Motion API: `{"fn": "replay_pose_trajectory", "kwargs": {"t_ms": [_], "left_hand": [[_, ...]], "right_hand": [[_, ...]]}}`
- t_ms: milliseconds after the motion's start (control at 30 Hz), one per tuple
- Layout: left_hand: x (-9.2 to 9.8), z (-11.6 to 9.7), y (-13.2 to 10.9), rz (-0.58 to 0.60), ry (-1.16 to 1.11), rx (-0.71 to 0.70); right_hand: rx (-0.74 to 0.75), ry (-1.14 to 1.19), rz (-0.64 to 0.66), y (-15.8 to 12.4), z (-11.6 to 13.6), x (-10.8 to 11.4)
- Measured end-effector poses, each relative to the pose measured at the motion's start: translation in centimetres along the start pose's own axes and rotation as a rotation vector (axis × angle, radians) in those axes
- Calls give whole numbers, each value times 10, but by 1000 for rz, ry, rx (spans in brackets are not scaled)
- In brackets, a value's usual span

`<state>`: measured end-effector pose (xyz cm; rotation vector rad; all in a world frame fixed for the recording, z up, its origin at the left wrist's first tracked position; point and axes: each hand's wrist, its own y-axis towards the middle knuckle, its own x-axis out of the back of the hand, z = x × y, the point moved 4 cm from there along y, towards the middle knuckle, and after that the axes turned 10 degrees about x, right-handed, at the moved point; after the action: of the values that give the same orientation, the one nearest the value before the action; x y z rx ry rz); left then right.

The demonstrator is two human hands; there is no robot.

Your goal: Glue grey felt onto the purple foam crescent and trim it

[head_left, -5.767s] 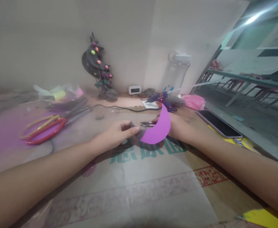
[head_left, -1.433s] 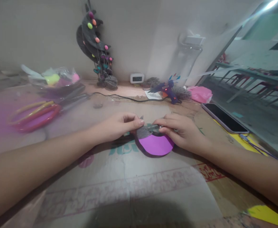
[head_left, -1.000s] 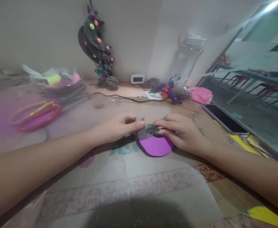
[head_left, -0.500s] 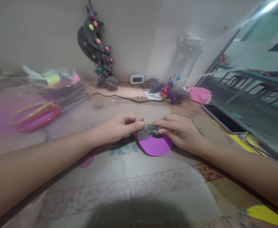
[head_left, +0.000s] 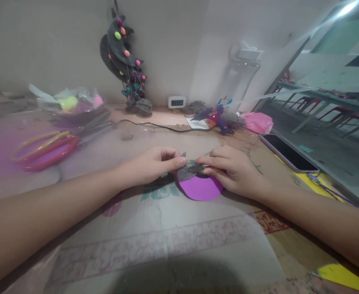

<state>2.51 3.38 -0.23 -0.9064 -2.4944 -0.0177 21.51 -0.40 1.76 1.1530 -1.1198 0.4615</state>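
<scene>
Fingers [head_left: 181, 160] of the left hand [head_left: 156, 162] are pinched tight at the centre of the frame, thumb on the end of a bright purple paper crescent [head_left: 201, 189] where dark grey yarn [head_left: 186, 174] covers it. Just to their right, the right hand [head_left: 236, 169] has its fingers drawn together on small, pointed metal snips [head_left: 195, 168], mostly hidden, tips towards the yarn; whether the blades are parted, I can't tell. And here's the change: seconds ago that crescent stood up, one tip high; now it's turned low, its purple curve facing the bottom of the frame, the far tip lost behind the right hand. Over the last half second, barely a flicker! To my eye, that means a steady hold for close work at the yarn-covered end. Beneath it all, a cardboard-covered tabletop [head_left: 130, 230]. Upper centre, a dark blue plastic glue gun [head_left: 218, 119], red light glowing, right of a white digital clock [head_left: 177, 102]. Out left, red-and-yellow-handled metal scissors [head_left: 70, 143]; out right, a dark-screened, pale-edged phone [head_left: 290, 153].
</scene>
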Motion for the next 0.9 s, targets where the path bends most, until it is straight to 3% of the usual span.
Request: {"fn": "replay_pose_trajectory", "kwargs": {"t_ms": [267,500,767,900], "left_hand": [[0,0,0,6,5,-5],[0,1,0,-3,21,-1],[0,0,-1,-1,2,23],[0,-1,-1,0,-8,7]], "right_hand": [[-49,97,12,0,-3,-3],[25,53,-34,1,-2,0],[-80,87,-8,-1,-5,2],[-23,75,-14,-3,-4,4]]}}
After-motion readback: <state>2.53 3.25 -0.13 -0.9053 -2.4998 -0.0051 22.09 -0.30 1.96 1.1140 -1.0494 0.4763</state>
